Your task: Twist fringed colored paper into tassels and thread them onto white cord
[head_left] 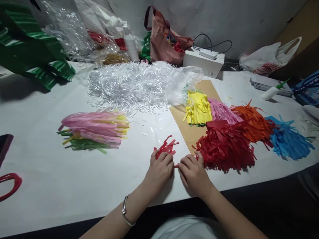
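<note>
Near the table's front edge, my left hand (160, 169) is closed around a small piece of red fringed paper (167, 146), its cut strips fanning out past the fingers. A thin red rolled stretch of it shows in the gap between my hands. My right hand (193, 171) is closed on the other side of that stretch, fingers bent down close to the tabletop. What lies under the fingers is hidden. Right beside my right hand spreads a large pile of red fringed paper (225, 146).
Yellow (198, 108), pink (223, 111), orange (254, 121) and blue fringed paper (290, 137) lie to the right, partly on brown cardboard (180, 124). Pink tassels (94, 127) lie left. Behind are white shiny strands (134, 83), a white box (204, 63) and a glue bottle (270, 93).
</note>
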`<state>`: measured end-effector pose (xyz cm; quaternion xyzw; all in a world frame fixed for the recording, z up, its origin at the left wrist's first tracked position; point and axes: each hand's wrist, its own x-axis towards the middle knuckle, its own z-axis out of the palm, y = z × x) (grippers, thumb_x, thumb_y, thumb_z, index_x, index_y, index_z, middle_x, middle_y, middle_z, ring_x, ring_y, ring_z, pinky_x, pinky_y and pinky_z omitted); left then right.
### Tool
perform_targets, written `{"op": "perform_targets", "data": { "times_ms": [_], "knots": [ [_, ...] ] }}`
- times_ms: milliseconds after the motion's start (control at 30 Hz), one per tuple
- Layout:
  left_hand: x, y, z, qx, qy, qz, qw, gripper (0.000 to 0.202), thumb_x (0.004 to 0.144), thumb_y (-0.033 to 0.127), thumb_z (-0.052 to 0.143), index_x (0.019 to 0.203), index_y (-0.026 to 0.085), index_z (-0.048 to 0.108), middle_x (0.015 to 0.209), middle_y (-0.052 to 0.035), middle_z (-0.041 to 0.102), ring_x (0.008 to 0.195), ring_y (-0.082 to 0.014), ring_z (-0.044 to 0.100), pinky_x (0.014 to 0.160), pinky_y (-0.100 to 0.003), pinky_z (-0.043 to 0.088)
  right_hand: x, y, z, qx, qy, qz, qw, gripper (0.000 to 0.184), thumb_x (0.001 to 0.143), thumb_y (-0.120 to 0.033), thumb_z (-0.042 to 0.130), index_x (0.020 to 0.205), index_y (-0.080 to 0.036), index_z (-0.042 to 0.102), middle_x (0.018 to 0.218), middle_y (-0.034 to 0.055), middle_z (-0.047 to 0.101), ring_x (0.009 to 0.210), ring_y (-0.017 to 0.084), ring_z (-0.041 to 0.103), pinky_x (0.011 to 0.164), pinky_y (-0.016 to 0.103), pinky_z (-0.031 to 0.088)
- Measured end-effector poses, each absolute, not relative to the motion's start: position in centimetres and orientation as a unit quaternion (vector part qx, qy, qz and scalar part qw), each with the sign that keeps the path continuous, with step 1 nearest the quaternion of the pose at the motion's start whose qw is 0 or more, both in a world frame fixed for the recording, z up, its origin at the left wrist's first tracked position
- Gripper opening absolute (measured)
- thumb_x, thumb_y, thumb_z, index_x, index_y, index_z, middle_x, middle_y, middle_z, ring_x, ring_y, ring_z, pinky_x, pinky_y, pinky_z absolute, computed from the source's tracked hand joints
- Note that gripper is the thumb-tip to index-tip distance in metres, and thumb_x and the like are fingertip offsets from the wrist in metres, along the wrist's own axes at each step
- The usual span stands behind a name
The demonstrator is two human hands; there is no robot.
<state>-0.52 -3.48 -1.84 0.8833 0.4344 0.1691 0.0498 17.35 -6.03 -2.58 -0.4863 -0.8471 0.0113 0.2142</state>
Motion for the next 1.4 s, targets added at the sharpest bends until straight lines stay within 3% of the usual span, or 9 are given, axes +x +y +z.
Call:
{"op": "perform_targets", "data": {
  "times_ms": [200, 433, 567, 700, 833, 933, 1033, 1233, 1400],
  "knots": [
    [-1.7, -2.8, -0.3, 0.857, 0.455, 0.177, 0.162, 0.018, 0.090, 0.014, 0.056, 0.079, 0.021, 0.069, 0.089, -0.0017, 0.071, 0.089, -0.0221, 0.060, 0.091, -0.045, 0.038, 17.5, -5.2, -2.2, -0.427, -0.874, -0.081, 0.217, 0.022, 0.097, -0.010, 0.050, 0.081, -0.018, 0.062, 0.079, 0.0019, 0.066, 0.085, 0.019, 0.059, 0.113, 0.050, 0.022],
    [-4.9, -7.4, 3.4, 0.805, 0.438, 0.255, 0.310, 0.021, 0.096, 0.021, 0.049, 0.094, 0.025, 0.069, 0.098, -0.0054, 0.069, 0.096, -0.0221, 0.061, 0.092, -0.044, 0.046, 20.3, -6.2, 4.2, -0.365, -0.868, -0.128, 0.312, 0.025, 0.099, -0.008, 0.046, 0.109, -0.016, 0.068, 0.097, 0.0059, 0.074, 0.098, 0.021, 0.066, 0.108, 0.051, 0.031],
    [-6.1, -9.7, 4.2, 0.732, 0.474, 0.330, 0.361, 0.021, 0.096, 0.025, 0.051, 0.101, 0.028, 0.071, 0.114, -0.0085, 0.067, 0.104, -0.0239, 0.064, 0.087, -0.037, 0.054, 21.2, -6.6, 8.0, -0.272, -0.897, -0.178, 0.300, 0.026, 0.097, -0.010, 0.050, 0.108, -0.021, 0.071, 0.102, 0.0035, 0.076, 0.103, 0.019, 0.067, 0.109, 0.047, 0.036],
    [-5.4, -9.7, 6.8, 0.677, 0.447, 0.411, 0.416, 0.024, 0.096, 0.029, 0.053, 0.114, 0.030, 0.070, 0.119, -0.0079, 0.068, 0.112, -0.0247, 0.062, 0.094, -0.037, 0.052, 20.6, -6.7, 10.5, -0.161, -0.926, -0.209, 0.269, 0.021, 0.094, -0.019, 0.055, 0.103, -0.027, 0.072, 0.108, -0.0004, 0.075, 0.107, 0.019, 0.066, 0.102, 0.042, 0.049],
    [-3.0, -9.0, 8.9, 0.593, 0.356, 0.349, 0.633, 0.023, 0.094, 0.036, 0.060, 0.106, 0.024, 0.075, 0.095, -0.0063, 0.073, 0.089, -0.0213, 0.065, 0.085, -0.035, 0.052, 19.7, -7.1, 11.6, -0.123, -0.930, -0.217, 0.269, 0.025, 0.095, -0.019, 0.048, 0.101, -0.025, 0.072, 0.108, -0.0008, 0.076, 0.107, 0.018, 0.066, 0.103, 0.039, 0.049],
    [-1.6, -9.2, 8.3, 0.432, 0.313, 0.336, 0.776, 0.023, 0.083, 0.040, 0.074, 0.082, 0.018, 0.078, 0.073, -0.0032, 0.070, 0.071, -0.0151, 0.060, 0.073, -0.026, 0.049, 19.6, -7.7, 11.3, -0.161, -0.925, -0.182, 0.292, 0.032, 0.098, -0.016, 0.040, 0.108, -0.024, 0.069, 0.104, 0.0000, 0.077, 0.103, 0.017, 0.068, 0.105, 0.039, 0.047],
    [-0.9, -9.8, 6.8, 0.321, 0.298, 0.342, 0.831, 0.025, 0.072, 0.039, 0.085, 0.073, 0.016, 0.076, 0.069, -0.0028, 0.068, 0.064, -0.0111, 0.056, 0.064, -0.021, 0.044, 19.4, -8.4, 10.5, -0.197, -0.920, -0.117, 0.319, 0.031, 0.099, -0.015, 0.040, 0.113, -0.020, 0.067, 0.095, 0.0036, 0.077, 0.094, 0.019, 0.069, 0.098, 0.042, 0.049],
    [-0.5, -10.5, 5.3, 0.319, 0.306, 0.420, 0.793, 0.021, 0.064, 0.032, 0.090, 0.065, 0.016, 0.077, 0.068, -0.0016, 0.066, 0.066, -0.0119, 0.057, 0.062, -0.022, 0.045, 17.9, -9.8, 8.9, -0.300, -0.847, 0.112, 0.425, 0.022, 0.096, -0.012, 0.053, 0.113, -0.019, 0.065, 0.084, 0.0044, 0.069, 0.075, 0.017, 0.063, 0.081, 0.040, 0.051],
    [0.0, -10.7, 4.5, 0.291, 0.353, 0.493, 0.740, 0.017, 0.063, 0.029, 0.091, 0.067, 0.018, 0.077, 0.066, -0.0007, 0.070, 0.062, -0.0119, 0.061, 0.060, -0.022, 0.050, 16.7, -10.9, 7.8, -0.351, -0.777, 0.236, 0.467, 0.027, 0.095, -0.013, 0.055, 0.117, -0.021, 0.068, 0.093, 0.0068, 0.068, 0.085, 0.019, 0.064, 0.075, 0.035, 0.055]
  ]
}}
